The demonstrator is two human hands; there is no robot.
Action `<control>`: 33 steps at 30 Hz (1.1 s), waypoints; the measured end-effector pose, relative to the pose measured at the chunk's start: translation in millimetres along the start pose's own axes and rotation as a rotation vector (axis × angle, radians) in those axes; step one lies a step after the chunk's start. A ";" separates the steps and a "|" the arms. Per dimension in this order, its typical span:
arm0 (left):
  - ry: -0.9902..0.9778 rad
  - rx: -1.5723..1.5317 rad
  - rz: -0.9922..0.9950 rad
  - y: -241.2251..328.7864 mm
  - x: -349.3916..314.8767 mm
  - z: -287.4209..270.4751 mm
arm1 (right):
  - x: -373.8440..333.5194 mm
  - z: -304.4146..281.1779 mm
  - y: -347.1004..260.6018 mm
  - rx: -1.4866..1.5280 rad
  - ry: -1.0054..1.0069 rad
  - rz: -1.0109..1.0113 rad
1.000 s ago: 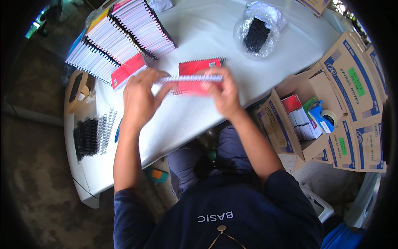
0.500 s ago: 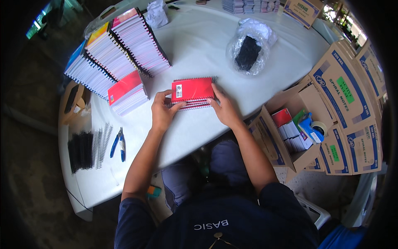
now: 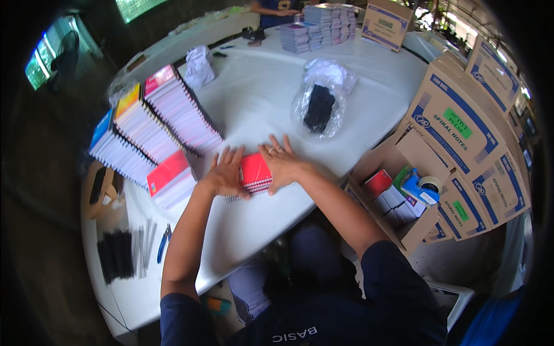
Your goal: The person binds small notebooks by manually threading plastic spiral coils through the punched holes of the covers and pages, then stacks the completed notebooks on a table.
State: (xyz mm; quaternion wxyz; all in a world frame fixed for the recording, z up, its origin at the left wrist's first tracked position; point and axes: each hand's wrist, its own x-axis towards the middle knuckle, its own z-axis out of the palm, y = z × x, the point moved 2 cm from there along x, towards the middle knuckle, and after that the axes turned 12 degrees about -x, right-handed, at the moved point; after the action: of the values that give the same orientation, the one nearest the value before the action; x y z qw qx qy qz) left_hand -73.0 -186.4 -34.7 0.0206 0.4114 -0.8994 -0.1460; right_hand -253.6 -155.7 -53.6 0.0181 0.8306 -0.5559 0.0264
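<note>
Red-covered spiral notebook lies on the white table, both hands, left and right, seemingly pressed flat on it.

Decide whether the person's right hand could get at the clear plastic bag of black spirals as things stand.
Probably yes: the right hand lies flat on the red spiral notebook, and only bare white table separates it from the clear plastic bag of black spirals.

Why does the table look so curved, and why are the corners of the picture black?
Head view: a fisheye lens bends the white table and the cardboard boxes toward the rim, and its round image leaves dark corners. Daylight brightens the far top right; the left side lies in shade. Both hands, left and right, on the red notebook look fairly sharp.
</note>
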 end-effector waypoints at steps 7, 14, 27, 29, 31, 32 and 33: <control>-0.190 -0.109 -0.133 16.2 -3.0 -3.3 | 11.3 2.9 4.8 0.045 -0.254 -0.090; -0.297 -0.185 -0.193 19.8 1.5 -9.1 | 13.7 -4.8 9.8 0.094 -0.311 -0.132; 0.603 0.118 -0.293 -77.2 -116.1 -50.2 | -47.6 -59.1 -29.5 0.539 0.466 -0.130; 0.667 0.177 -0.260 -93.8 -123.3 -26.6 | -53.4 -37.1 -45.0 0.895 0.436 -0.144; 0.767 0.186 -0.215 -82.4 -131.0 -22.9 | -50.7 -18.5 -66.0 1.458 0.326 -0.155; 0.784 0.186 -0.187 -69.6 -139.9 -27.2 | -48.9 -12.2 -78.8 1.661 0.242 -0.158; 0.775 0.156 -0.189 -54.5 -143.7 -25.1 | -44.6 5.7 -83.1 1.864 0.055 -0.112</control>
State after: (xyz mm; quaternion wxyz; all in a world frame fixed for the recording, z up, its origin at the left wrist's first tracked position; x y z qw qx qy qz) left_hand 66.0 -119.0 -14.0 0.3134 0.5174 -0.7915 0.0873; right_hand -193.6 -83.3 -62.2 -0.6413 0.5344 -0.2690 0.4804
